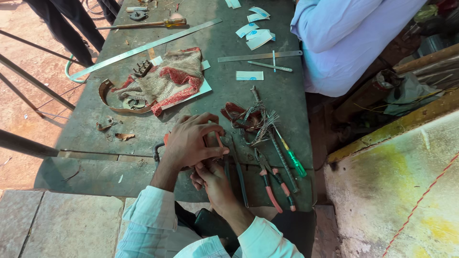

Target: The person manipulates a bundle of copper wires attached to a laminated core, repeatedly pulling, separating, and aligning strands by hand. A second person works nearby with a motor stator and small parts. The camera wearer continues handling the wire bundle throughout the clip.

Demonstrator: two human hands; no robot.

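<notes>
Orange-handled tool (217, 140) gripped by both hands near bench edge (95, 155).

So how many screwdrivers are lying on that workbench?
2. A green-handled screwdriver lies right of the person's hands, beside the red-handled pliers; a yellow-handled screwdriver lies at the far end. Others may be hidden under the cloth.
</notes>
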